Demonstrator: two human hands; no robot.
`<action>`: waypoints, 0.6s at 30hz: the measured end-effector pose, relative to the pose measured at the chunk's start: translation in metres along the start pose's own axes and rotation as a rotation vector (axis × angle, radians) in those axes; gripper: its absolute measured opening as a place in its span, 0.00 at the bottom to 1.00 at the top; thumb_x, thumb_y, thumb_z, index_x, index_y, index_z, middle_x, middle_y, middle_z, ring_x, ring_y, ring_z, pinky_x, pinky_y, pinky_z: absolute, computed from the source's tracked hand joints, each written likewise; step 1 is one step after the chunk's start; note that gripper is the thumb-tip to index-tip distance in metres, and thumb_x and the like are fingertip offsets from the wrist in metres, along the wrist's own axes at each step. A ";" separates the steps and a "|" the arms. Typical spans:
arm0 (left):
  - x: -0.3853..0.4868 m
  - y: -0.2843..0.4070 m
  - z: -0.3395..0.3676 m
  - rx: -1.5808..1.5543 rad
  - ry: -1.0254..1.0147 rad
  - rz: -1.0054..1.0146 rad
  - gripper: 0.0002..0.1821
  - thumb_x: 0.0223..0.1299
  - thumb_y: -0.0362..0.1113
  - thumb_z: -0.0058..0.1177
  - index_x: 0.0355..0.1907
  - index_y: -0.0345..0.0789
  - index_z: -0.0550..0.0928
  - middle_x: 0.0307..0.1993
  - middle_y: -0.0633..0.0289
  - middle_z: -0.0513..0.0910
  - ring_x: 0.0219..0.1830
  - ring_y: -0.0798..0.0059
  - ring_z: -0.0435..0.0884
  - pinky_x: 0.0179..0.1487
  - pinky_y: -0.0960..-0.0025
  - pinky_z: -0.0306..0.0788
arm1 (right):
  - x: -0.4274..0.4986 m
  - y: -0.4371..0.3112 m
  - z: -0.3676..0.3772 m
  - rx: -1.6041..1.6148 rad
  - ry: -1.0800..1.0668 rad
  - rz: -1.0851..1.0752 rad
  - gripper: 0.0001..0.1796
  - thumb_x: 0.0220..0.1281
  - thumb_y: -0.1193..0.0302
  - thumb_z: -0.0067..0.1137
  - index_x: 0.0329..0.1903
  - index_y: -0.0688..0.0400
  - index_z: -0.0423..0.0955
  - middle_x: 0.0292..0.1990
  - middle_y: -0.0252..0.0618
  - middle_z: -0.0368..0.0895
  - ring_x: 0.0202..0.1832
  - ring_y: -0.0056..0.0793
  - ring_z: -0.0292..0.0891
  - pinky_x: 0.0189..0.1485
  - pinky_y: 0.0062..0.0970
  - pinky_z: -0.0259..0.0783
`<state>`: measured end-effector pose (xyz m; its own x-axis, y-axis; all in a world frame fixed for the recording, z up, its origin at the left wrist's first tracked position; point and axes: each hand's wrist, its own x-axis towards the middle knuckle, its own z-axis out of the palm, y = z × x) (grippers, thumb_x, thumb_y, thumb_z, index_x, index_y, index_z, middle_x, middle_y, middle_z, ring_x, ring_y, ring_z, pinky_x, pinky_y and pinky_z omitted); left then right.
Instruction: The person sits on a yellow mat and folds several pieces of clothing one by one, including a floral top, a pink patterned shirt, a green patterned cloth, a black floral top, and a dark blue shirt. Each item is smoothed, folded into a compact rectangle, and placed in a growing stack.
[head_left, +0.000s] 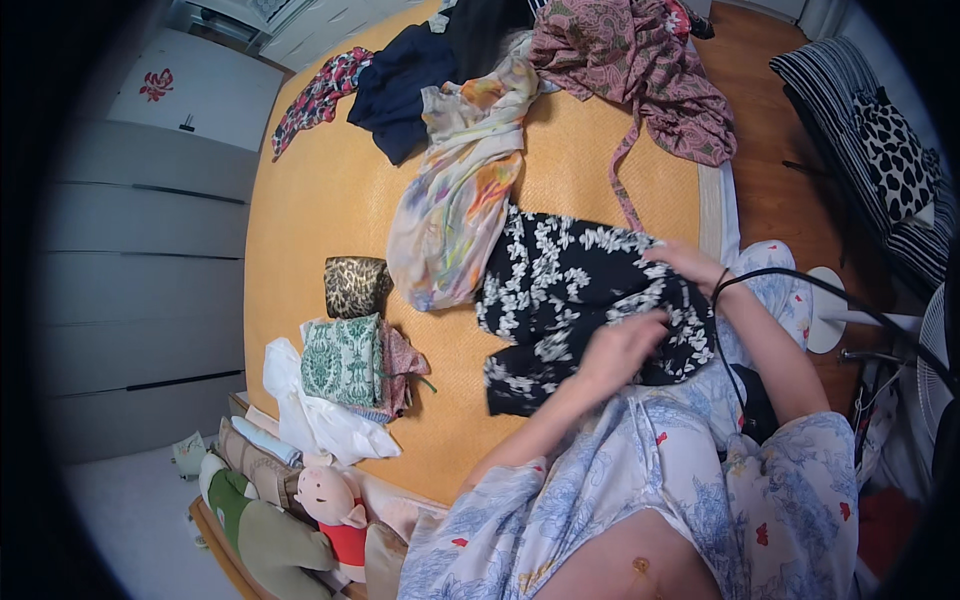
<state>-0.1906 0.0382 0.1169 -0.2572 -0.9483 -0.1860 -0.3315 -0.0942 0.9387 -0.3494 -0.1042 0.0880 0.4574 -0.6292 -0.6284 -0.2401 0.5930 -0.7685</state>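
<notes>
A black garment with white flowers (570, 292) lies spread before me on the bed, its near right part reaching my lap. At its upper right edge, my right hand (686, 264) grips the cloth, fingertips on top. My left hand (626, 346) is blurred above the lower middle of the garment, fingers curled; whether it pinches any cloth is unclear. Touching the garment's left side is a pale multicoloured garment (469, 187), stretched lengthwise and loosely bunched. The thin tie of a pink paisley garment (630, 52) trails down to the black garment's top edge.
A folded stack topped by green-and-white patterned cloth (341, 360) rests beside a white cloth (315, 412). Above it sits a leopard-print bundle (356, 286). A navy garment (405, 90) lies at the far side. A black cable (814, 277) crosses by my right wrist, near a fan (934, 360).
</notes>
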 end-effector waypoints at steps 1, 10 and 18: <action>0.000 -0.014 -0.016 0.149 0.320 0.217 0.11 0.68 0.29 0.50 0.50 0.31 0.82 0.40 0.52 0.85 0.35 0.65 0.84 0.42 0.67 0.77 | -0.009 0.000 -0.008 0.081 -0.059 -0.055 0.18 0.69 0.63 0.54 0.47 0.66 0.80 0.40 0.37 0.86 0.37 0.22 0.81 0.41 0.23 0.75; 0.055 -0.196 -0.230 0.798 0.537 -0.285 0.35 0.58 0.35 0.51 0.71 0.35 0.63 0.64 0.37 0.69 0.67 0.46 0.68 0.68 0.59 0.64 | -0.074 -0.007 -0.110 -0.365 0.163 -0.282 0.19 0.70 0.60 0.55 0.46 0.67 0.80 0.35 0.34 0.85 0.38 0.17 0.76 0.45 0.24 0.72; 0.195 0.058 -0.437 -0.563 0.635 0.616 0.09 0.63 0.32 0.55 0.44 0.34 0.77 0.39 0.62 0.82 0.44 0.73 0.81 0.48 0.69 0.74 | -0.059 0.011 -0.130 -0.721 0.303 -0.131 0.18 0.63 0.62 0.60 0.42 0.67 0.80 0.31 0.46 0.83 0.35 0.33 0.79 0.46 0.31 0.73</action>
<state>0.1367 -0.2847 0.2619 0.3402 -0.8495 0.4033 0.2073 0.4861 0.8490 -0.4907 -0.1255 0.1011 0.2919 -0.8421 -0.4535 -0.7435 0.0985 -0.6615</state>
